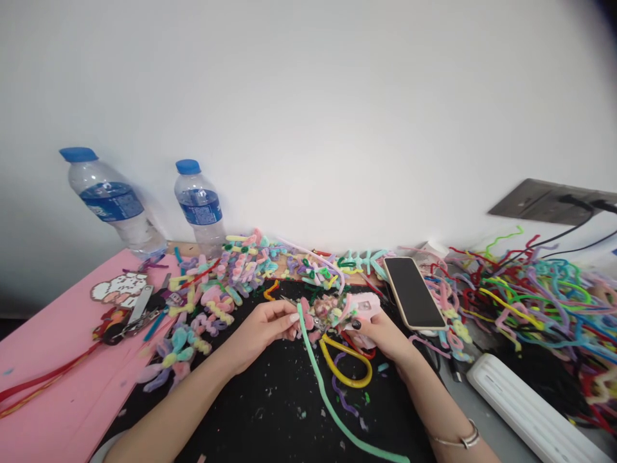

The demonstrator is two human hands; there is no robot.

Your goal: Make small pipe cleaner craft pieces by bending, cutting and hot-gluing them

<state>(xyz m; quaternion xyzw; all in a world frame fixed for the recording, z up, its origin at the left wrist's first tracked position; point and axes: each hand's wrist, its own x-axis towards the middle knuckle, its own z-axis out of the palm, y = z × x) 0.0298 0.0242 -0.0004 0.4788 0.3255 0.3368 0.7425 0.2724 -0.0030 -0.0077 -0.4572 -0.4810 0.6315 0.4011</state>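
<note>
My left hand (pixel 264 326) pinches the top end of a long green pipe cleaner (pixel 322 392) that trails down across the black mat (pixel 270 399). My right hand (pixel 380 333) grips a small pink tool (pixel 362 307), its tip against a fuzzy pink and green bundle (pixel 328 311) held between both hands. Yellow-handled scissors (pixel 348 365) lie on the mat just below the hands. A short purple pipe cleaner piece (pixel 343 397) lies beside them.
Two water bottles (pixel 112 204) (pixel 200 207) stand by the wall at left. Finished pipe cleaner shapes (pixel 231 270) crowd the back of the table. A phone (pixel 413 292) lies right of the hands, loose pipe cleaners (pixel 535 296) beyond it. A pink sheet (pixel 58 386) with keys (pixel 137 315) lies left; white power strip (pixel 525 411) at right.
</note>
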